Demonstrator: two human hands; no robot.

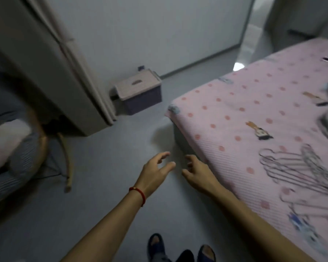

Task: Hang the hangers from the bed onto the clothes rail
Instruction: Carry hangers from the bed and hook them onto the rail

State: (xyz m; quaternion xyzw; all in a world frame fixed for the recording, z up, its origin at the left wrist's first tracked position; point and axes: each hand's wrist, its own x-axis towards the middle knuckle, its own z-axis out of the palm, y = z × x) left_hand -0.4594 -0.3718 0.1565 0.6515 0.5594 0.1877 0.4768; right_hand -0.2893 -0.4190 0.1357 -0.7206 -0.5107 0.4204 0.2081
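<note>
From the head camera, both bare arms reach forward and down over the grey floor [106, 214], just beside the corner of the bed [254, 114]. The left hand [155, 173] has its fingers loosely spread and slightly bent, thumb apart from the rest, holding nothing and touching nothing. A red string bracelet [138, 193] sits on that wrist. The right hand [199, 175] hangs near it, fingers also relaxed and fanned out, empty; its fingertips are close to the bed's edge, though the blur makes it hard to say whether they brush the sheet. The two hands are near each other but apart.

The hangers [299, 171] lie in a loose overlapping heap on the pink dotted sheet [235, 103], to the right of the right hand and well clear of it. They look like thin wire ones, but the picture is smeared there. More pale hangers [311, 203] lie nearer the person along the same side of the bed.

A lidded storage box [140, 91] stands on the floor against the wall, beside a grey wardrobe [51, 72]. A chair with a striped cushion [17, 163] sits at the far left. Two feet in dark slippers [180, 248] show at the bottom.
</note>
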